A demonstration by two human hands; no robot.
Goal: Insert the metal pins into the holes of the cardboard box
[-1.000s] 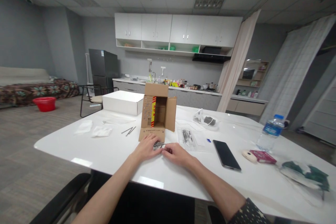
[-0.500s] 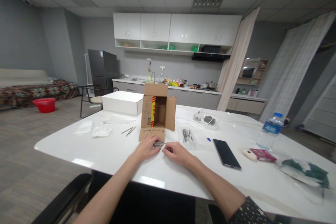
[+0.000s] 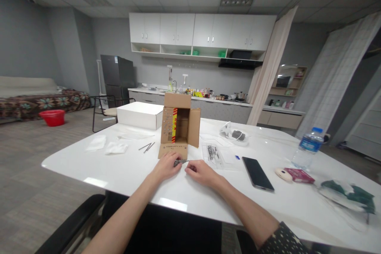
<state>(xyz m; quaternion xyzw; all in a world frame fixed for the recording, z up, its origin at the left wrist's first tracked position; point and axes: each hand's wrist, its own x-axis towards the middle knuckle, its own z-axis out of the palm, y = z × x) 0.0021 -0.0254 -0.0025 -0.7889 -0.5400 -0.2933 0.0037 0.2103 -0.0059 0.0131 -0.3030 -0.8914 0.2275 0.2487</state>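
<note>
Screws, a small metal bunch, sit pinched in your left hand on the white table, just before the open cardboard box. Your right hand rests curled beside them, grip unclear. A phone lies right, a bagged set of parts between.

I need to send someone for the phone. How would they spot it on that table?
On the white table, look right of the open cardboard box and the person's right hand. The phone lies flat there, a black slab, the only dark glossy thing nearby.
</note>
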